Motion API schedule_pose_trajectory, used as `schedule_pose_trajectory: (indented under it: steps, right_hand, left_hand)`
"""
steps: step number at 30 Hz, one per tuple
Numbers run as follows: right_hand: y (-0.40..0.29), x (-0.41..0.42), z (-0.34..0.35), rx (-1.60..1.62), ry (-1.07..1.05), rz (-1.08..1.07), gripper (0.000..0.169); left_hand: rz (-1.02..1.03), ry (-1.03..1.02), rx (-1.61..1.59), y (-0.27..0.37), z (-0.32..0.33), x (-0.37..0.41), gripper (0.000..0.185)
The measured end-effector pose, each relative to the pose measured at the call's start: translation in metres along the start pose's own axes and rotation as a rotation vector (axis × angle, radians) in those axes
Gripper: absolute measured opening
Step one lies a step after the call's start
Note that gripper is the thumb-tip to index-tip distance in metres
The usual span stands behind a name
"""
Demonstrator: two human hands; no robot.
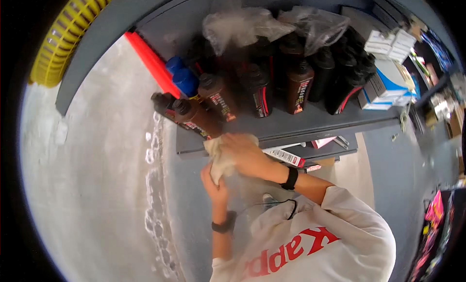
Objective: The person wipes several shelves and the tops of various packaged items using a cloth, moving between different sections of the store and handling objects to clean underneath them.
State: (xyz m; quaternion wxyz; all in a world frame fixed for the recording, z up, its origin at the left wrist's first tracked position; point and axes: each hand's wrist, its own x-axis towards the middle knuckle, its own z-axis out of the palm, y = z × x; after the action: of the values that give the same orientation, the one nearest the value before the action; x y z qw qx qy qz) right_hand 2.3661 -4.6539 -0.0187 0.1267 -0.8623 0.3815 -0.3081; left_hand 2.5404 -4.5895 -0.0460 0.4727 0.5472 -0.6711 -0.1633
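Observation:
A pale cream cloth (221,159) is bunched at the front edge of a dark grey metal shelf (284,127). My right hand (245,154) lies over the cloth and presses it against the shelf's edge, with its fingers partly hidden in the folds. Lower down, my left hand (215,187) grips the cloth's hanging end. Just beyond my hands, a brown plastic bottle (198,116) with a black cap leans at the shelf's left end. More brown bottles (300,87) and black bottles (260,89) stand in rows behind it.
Clear plastic bags (247,25) lie over the rear bottles. Blue-capped containers (185,81) stand beside a red strip (154,63). White-and-blue boxes (387,83) sit at the right. A lower shelf holds boxed goods (285,156). A yellow plastic basket (63,40) is at upper left.

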Motion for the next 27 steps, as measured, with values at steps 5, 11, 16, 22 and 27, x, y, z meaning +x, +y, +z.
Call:
schedule_pose_trajectory:
  steps: [5, 11, 16, 22, 27]
  right_hand:
    - [-0.015, -0.010, -0.011, 0.045, 0.136, 0.073, 0.063]
    - [-0.012, -0.043, -0.028, 0.047, 0.280, 0.259, 0.066]
    - [0.001, -0.055, -0.038, 0.065, 0.345, 0.250, 0.060]
    - [0.015, -0.067, -0.046, 0.113, 0.321, 0.205, 0.060]
    - [0.035, -0.095, -0.073, 0.127, 0.316, 0.205, 0.061]
  left_hand:
    - [0.077, -0.093, -0.001, 0.035, 0.008, 0.029, 0.045]
    - [0.140, -0.305, -0.062, 0.060, 0.040, 0.043, 0.049]
    - [0.325, -0.297, 0.152, 0.076, 0.060, 0.052, 0.046]
    - [0.234, -0.282, 0.186, 0.091, 0.077, 0.058, 0.045]
    - [0.306, -0.328, 0.179, 0.107, 0.108, 0.054, 0.045]
